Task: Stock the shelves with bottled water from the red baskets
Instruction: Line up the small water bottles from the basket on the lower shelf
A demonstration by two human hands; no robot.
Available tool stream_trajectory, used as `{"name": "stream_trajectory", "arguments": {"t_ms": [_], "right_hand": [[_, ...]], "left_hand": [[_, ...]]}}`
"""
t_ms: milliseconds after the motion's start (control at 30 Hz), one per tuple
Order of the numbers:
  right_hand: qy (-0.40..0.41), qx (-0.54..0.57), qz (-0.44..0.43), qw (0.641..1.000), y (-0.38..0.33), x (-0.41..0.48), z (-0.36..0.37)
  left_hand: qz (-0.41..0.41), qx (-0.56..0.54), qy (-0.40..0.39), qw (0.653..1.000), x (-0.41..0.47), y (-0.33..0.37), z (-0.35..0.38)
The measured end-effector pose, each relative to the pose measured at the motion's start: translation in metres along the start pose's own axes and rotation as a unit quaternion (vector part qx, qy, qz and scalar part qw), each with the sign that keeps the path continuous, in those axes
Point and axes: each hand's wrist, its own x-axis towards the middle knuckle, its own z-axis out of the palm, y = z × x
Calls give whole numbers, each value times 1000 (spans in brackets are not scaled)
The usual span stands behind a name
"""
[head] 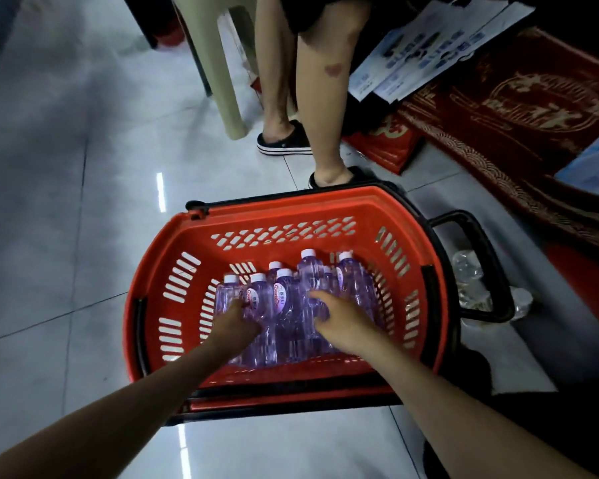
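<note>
As both arms reach down into red slotted plastic basket [256,223], left hand [237,323] and right hand [339,321], apart, rest on upright clear purple-tinted water bottles [284,299], caps pointing up; grip unclear.

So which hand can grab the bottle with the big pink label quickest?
Probably the left hand: it lies against that labelled bottle in the red basket. The right hand rests on bottles further right.
</note>
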Motion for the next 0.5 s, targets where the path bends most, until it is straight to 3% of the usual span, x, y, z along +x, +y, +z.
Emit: {"name": "stream_trajectory", "arguments": {"t_ms": [133, 367, 500], "right_hand": [[-92, -54, 7, 994, 18, -2, 7], [-188, -132, 35, 972, 12, 3, 9], [-184, -161, 38, 969, 5, 4, 8]], "left_hand": [[70, 97, 81, 989, 1, 4, 16], [83, 154, 39, 984, -2, 21, 35], [80, 169, 24, 982, -6, 27, 40]]}}
